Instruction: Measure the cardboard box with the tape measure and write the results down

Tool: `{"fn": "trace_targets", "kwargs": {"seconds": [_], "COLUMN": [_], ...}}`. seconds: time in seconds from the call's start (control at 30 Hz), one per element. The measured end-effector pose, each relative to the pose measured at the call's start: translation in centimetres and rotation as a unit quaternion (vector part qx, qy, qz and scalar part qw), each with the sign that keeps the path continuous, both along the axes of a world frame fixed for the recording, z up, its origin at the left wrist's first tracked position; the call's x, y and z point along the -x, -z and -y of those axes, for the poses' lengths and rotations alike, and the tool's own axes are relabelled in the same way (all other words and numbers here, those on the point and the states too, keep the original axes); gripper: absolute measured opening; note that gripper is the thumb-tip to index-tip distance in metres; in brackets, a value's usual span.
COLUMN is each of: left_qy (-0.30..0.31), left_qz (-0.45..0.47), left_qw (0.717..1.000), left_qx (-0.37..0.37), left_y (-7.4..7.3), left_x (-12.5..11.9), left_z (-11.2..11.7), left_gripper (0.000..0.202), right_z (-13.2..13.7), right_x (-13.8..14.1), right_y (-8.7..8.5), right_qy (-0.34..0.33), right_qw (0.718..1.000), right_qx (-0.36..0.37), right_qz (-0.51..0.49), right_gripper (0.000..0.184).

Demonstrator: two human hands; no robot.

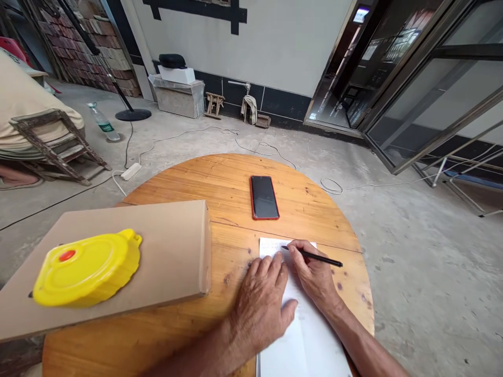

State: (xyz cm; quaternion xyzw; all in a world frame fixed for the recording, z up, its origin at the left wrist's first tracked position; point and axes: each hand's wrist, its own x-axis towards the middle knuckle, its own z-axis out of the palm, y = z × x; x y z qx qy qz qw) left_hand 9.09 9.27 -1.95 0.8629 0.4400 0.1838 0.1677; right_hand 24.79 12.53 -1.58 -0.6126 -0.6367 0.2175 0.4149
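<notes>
White paper (304, 335) lies on the round wooden table (231, 178), with small lines of writing near its top. My left hand (265, 298) rests flat across the paper's left edge, fingers stretched out and thumb apart. In my right hand (314, 272) is a black pen (324, 258), pinched between thumb and fingers. Its tip points left and meets the written lines; whether it touches the sheet I cannot tell. Beyond the paper lies a phone (264, 197) in a red case, its screen dark.
A cardboard box (168, 246) covers the table's left side, bearing a yellow plastic case (90, 269) with a red button. On the floor are a power strip (131, 172), cables, a plastic bottle (103, 123) and a stand base (133, 114). A person sits on a wooden chair (58, 136) at left.
</notes>
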Motion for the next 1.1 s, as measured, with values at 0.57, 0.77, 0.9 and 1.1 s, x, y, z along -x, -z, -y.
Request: {"fn": "trace_targets", "kwargs": {"seconds": [0.57, 0.77, 0.9, 1.1], "left_qy": [0.002, 0.003, 0.001, 0.003], "left_qz": [-0.009, -0.009, -0.008, -0.012], "left_qw": [1.0, 1.0, 1.0, 1.0], "left_qx": [0.001, 0.003, 0.01, 0.01], "left_y": [-0.08, -0.1, -0.12, -0.01], "left_x": [0.04, 0.01, -0.02, 0.03], "left_z": [-0.05, -0.06, 0.0, -0.05], "left_gripper": [0.055, 0.056, 0.058, 0.061], "right_z": [0.06, 0.08, -0.03, 0.02], "right_x": [-0.06, -0.14, -0.16, -0.09], "right_y": [0.5, 0.57, 0.68, 0.72], "right_qy": [-0.009, -0.015, -0.015, -0.015], "right_qw": [1.0, 1.0, 1.0, 1.0], "right_qx": [0.005, 0.006, 0.003, 0.005], "right_qz": [-0.003, -0.007, -0.009, -0.005], "right_gripper": [0.018, 0.018, 0.018, 0.018]}}
